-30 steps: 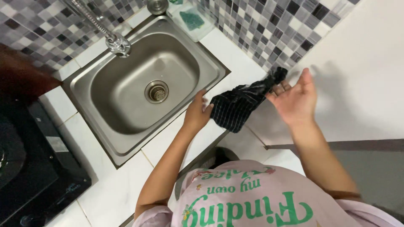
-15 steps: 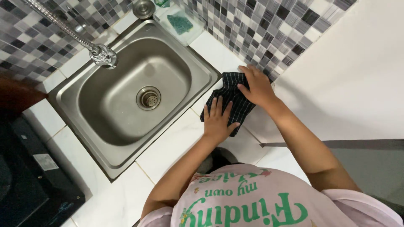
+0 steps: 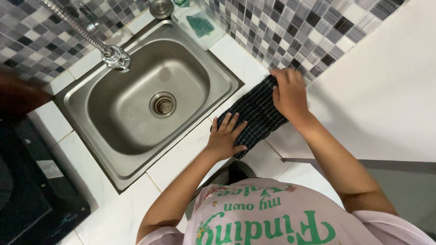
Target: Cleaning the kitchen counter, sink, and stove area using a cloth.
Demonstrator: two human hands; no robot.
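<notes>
A dark checked cloth (image 3: 255, 116) lies spread flat on the white tiled counter (image 3: 181, 156), just right of the steel sink (image 3: 136, 104). My left hand (image 3: 225, 136) presses flat on the cloth's near end, fingers apart. The far end of the cloth, by the mosaic wall, is under my right hand (image 3: 290, 93), which rests palm down on it. Neither hand lifts the cloth.
The sink has a round drain (image 3: 162, 104) and a chrome tap (image 3: 113, 56) at its back left. A white soap dish with a green scrubber (image 3: 200, 25) sits behind the sink. A black appliance (image 3: 32, 190) stands at the left. Mosaic tiles (image 3: 281, 31) cover the wall.
The cloth was bunched and held up between my hands a second ago; now it lies spread flat on the counter with both palms pressing on it. My view has shifted right.
</notes>
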